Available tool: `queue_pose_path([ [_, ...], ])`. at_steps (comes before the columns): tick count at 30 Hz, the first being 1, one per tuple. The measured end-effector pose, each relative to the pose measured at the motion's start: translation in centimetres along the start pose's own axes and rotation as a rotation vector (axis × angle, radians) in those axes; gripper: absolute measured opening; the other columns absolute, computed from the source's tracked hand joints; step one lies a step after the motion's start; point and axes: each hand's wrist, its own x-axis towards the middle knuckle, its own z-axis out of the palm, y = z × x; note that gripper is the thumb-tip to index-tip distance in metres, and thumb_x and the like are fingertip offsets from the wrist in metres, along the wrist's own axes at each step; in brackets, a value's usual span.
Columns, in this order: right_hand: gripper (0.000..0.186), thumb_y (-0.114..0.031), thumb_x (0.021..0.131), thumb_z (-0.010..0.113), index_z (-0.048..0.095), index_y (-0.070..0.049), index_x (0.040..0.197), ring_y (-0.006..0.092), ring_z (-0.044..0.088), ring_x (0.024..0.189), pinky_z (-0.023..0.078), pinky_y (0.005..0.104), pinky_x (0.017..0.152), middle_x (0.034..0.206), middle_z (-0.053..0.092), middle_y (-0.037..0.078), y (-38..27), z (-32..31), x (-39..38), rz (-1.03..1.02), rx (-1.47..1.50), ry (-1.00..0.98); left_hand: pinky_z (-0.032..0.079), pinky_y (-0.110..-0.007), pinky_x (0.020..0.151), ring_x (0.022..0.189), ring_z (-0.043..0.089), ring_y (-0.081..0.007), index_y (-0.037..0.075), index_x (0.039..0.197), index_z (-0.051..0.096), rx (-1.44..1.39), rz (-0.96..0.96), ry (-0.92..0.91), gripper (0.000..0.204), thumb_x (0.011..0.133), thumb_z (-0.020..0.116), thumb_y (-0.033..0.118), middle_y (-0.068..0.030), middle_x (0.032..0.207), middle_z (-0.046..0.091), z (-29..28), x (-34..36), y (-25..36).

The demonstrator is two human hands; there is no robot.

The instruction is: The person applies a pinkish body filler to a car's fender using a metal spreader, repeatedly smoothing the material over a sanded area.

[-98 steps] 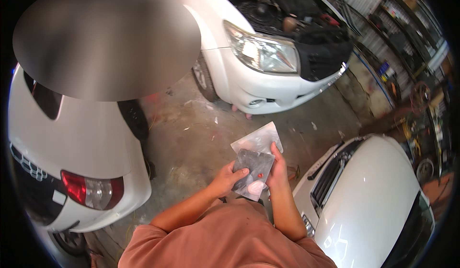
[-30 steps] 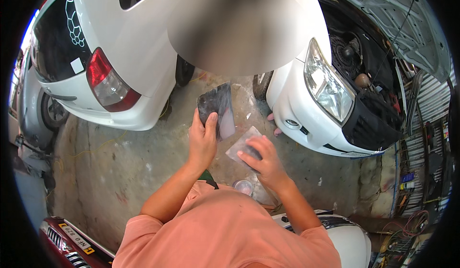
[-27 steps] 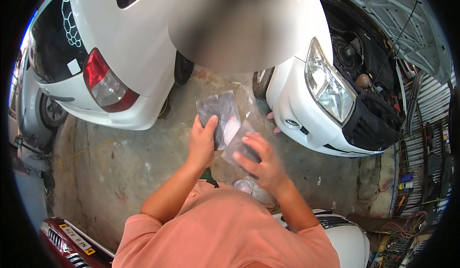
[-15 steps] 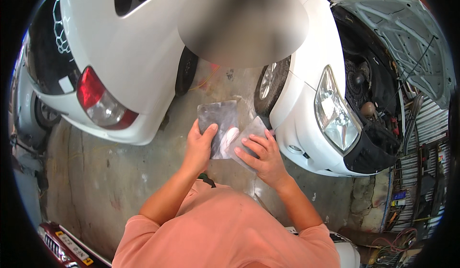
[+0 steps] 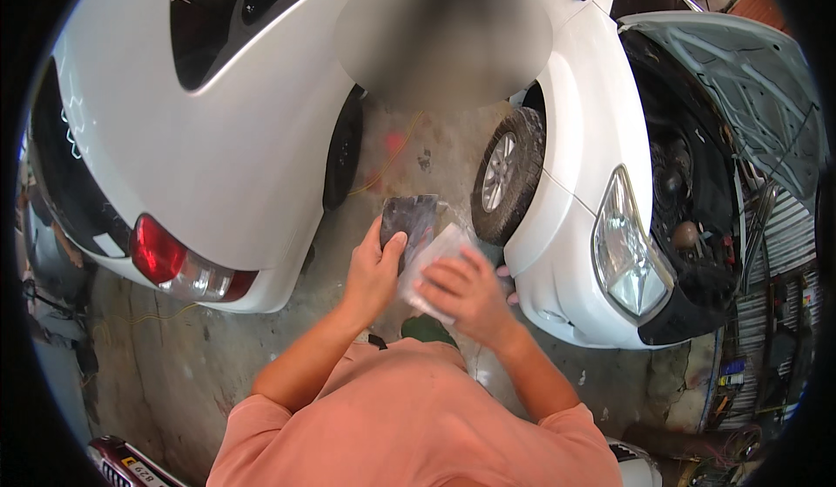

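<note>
My left hand [image 5: 371, 271] grips a dark grey flat plate [image 5: 407, 215] by its left edge, thumb on its smudged upper face. My right hand [image 5: 470, 294] is closed on a thinner, pale grey flat sheet [image 5: 444, 245], its fingers spread over the sheet's face. That sheet is tilted and overlaps the plate's lower right part, so the plate's middle is hidden. Motion blurs the right fingers and the sheet. Both pieces are in front of my chest, above the concrete floor.
A white car's rear corner [image 5: 261, 226] stands at left. Another white car [image 5: 557, 269] at right has its front wheel [image 5: 507, 173] turned and its bonnet [image 5: 740, 86] raised. A yellow cord [image 5: 387, 163] lies on the floor between them. Shelves with tools [image 5: 740, 382] line the right side.
The pale sheet has swung up and left across the plate, covering the pinkish-white paste seen there before. The view has shifted, and both cars appear lower in it.
</note>
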Motion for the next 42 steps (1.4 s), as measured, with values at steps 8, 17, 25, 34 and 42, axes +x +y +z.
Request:
queue_pose_path([
  [8, 0.054, 0.0, 0.077, 0.069, 0.064, -0.018, 0.129, 0.0307, 0.053, 0.127, 0.037, 0.0534, 0.112, 0.135, 0.054, 0.011, 10.1, 0.9, 4.0, 0.074, 0.241, 0.047, 0.048, -0.031, 0.09, 0.097, 0.06, -0.0141, -0.001, 0.129, 0.053, -0.024, 0.126, 0.154, 0.031, 0.105, 0.053, 0.019, -0.0096, 0.111, 0.066, 2.3, 12.6, -1.3],
  [17, 0.06, 0.002, 0.077, 0.068, 0.063, -0.02, 0.133, 0.0374, 0.05, 0.13, 0.039, 0.0554, 0.111, 0.136, 0.055, 0.014, 33.1, 3.2, 8.8, 0.177, 0.159, 0.036, 0.051, -0.034, 0.094, 0.104, 0.063, -0.0176, -0.001, 0.131, 0.049, -0.565, -0.339, 0.188, 0.035, 0.099, 0.058, 0.011, -0.0108, 0.119, 0.063, 9.0, 27.0, -2.6],
  [25, 0.044, -0.009, 0.082, 0.065, 0.07, -0.024, 0.123, 0.0243, 0.055, 0.124, 0.03, 0.0555, 0.115, 0.13, 0.06, 0.002, 43.3, -0.4, 15.5, 0.064, -0.03, 0.034, 0.048, -0.03, 0.096, 0.106, 0.06, -0.014, -0.002, 0.133, 0.05, -0.457, -0.144, 0.086, 0.036, 0.1, 0.057, 0.012, -0.0091, 0.119, 0.064, 13.3, 40.7, -3.7],
  [34, 0.043, -0.006, 0.077, 0.065, 0.07, -0.019, 0.119, 0.0231, 0.058, 0.12, 0.028, 0.0558, 0.115, 0.124, 0.064, 0.0, 58.3, 2.1, 25.0, 0.116, -0.092, 0.002, 0.048, -0.03, 0.087, 0.093, 0.059, -0.0139, -0.003, 0.132, 0.053, -0.008, -0.05, -0.204, 0.038, 0.101, 0.054, 0.019, -0.0092, 0.105, 0.068, 15.6, 59.4, -6.2],
  [42, 0.047, -0.006, 0.075, 0.066, 0.069, -0.018, 0.12, 0.0236, 0.055, 0.125, 0.035, 0.0521, 0.112, 0.128, 0.062, 0.003, 68.3, 8.7, 35.0, 0.031, 0.055, -0.079, 0.05, -0.033, 0.074, 0.078, 0.059, -0.0172, -0.005, 0.13, 0.053, 0.097, 0.117, 0.07, 0.038, 0.103, 0.053, 0.022, -0.0111, 0.087, 0.069, 15.7, 78.9, -6.2],
])
